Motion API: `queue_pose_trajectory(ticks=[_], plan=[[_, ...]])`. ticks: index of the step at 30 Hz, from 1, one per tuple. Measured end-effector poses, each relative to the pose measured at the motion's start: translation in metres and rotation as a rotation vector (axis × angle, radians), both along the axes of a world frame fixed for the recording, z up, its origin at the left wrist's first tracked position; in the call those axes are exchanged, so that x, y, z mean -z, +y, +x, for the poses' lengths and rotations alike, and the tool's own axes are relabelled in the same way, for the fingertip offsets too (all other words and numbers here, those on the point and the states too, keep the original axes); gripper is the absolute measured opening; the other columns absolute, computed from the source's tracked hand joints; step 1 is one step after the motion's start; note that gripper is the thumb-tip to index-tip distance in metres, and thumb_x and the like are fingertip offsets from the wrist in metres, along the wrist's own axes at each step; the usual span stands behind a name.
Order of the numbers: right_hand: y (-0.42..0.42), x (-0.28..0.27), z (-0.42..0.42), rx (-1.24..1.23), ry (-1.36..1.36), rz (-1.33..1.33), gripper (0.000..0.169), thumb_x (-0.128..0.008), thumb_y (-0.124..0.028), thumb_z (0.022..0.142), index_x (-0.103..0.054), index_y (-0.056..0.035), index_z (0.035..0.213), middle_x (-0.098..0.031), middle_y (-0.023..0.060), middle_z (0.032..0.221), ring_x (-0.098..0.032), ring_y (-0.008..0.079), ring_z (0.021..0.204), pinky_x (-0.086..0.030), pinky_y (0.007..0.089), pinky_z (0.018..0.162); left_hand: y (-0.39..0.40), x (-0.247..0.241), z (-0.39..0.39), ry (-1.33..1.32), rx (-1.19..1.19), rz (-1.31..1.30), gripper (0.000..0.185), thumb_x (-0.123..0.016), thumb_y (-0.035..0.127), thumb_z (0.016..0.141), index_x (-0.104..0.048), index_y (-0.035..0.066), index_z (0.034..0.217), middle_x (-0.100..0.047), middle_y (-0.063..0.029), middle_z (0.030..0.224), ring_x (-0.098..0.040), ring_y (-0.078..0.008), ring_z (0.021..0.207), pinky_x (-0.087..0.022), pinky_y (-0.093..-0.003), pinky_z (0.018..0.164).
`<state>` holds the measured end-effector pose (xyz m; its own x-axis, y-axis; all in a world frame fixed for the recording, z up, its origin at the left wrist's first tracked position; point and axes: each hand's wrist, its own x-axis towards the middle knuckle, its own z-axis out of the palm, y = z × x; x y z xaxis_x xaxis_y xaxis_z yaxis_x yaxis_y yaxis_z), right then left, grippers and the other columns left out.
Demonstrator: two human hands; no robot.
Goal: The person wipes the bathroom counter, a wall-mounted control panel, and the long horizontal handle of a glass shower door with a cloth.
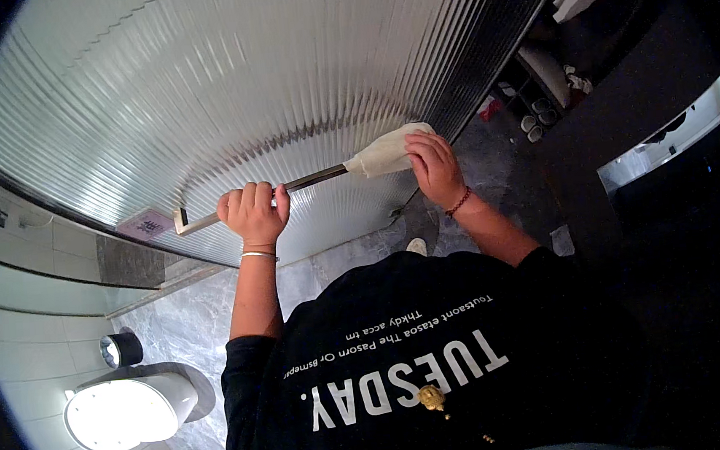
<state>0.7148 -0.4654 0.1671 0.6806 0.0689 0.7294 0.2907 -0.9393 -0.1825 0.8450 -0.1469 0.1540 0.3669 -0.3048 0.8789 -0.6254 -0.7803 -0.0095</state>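
My left hand (256,211) is closed around a metal bar handle (316,178), near the angled end where it meets a fluted glass door (297,65). Around the other end of the bar wraps a pale cloth (386,153). My right hand (435,163) grips that cloth from the side, fingers curled over it. The cloth hides the far end of the handle. A pink card (145,224) with writing sits by the handle's left end.
To the left, a white toilet (121,414) and a small black bin (120,350) stand on grey marbled floor (171,319). Dark shelving with several shoes (539,119) is at the right. A lit opening (666,131) shows at far right.
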Motion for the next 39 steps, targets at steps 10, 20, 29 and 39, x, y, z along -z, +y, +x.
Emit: queue_pose_trajectory(ticks=[10, 20, 29, 39], plan=[[0.097, -0.012, 0.042, -0.041, 0.122, -0.208, 0.032, -0.067, -0.026, 0.083, -0.064, -0.0209, 0.115, -0.062, 0.0006, 0.097, -0.059, 0.0241, 0.093, -0.043, 0.0418, 0.087, 0.002, -0.006, -0.005, 0.043, 0.005, -0.007, 0.022, -0.065, 0.030, 0.080, -0.054, 0.016, 0.067, -0.052, -0.0023, 0.066, -0.051, -0.0239, 0.067, -0.038, -0.0394, 0.079], [0.069, -0.017, 0.038, 0.015, 0.168, -0.253, 0.032, -0.070, -0.028, 0.081, -0.063, -0.0186, 0.111, -0.062, 0.0029, 0.094, -0.059, 0.0261, 0.092, -0.042, 0.0438, 0.085, 0.003, 0.002, -0.004, 0.058, 0.001, -0.032, 0.024, -0.069, 0.037, 0.077, -0.056, 0.019, 0.068, -0.052, 0.0006, 0.070, -0.053, -0.0225, 0.073, -0.038, -0.0414, 0.082], [0.072, -0.014, 0.030, 0.041, 0.152, -0.219, 0.033, -0.069, -0.026, 0.083, -0.061, -0.0162, 0.114, -0.061, 0.0065, 0.099, -0.056, 0.0301, 0.095, -0.040, 0.0456, 0.089, 0.005, -0.001, -0.008, 0.045, 0.022, -0.029, 0.025, -0.069, 0.036, 0.078, -0.053, 0.019, 0.069, -0.050, 0.0003, 0.069, -0.052, -0.0227, 0.071, -0.038, -0.0414, 0.079], [0.055, -0.034, 0.046, -0.107, 0.396, -0.279, 0.026, -0.063, -0.031, 0.090, -0.058, -0.0101, 0.104, -0.064, 0.0144, 0.094, -0.061, 0.0381, 0.087, -0.046, 0.0505, 0.080, -0.008, -0.006, -0.017, 0.175, -0.106, -0.102, 0.024, -0.068, 0.035, 0.076, -0.055, 0.016, 0.069, -0.053, -0.0010, 0.069, -0.052, -0.0235, 0.072, -0.039, -0.0417, 0.083]])
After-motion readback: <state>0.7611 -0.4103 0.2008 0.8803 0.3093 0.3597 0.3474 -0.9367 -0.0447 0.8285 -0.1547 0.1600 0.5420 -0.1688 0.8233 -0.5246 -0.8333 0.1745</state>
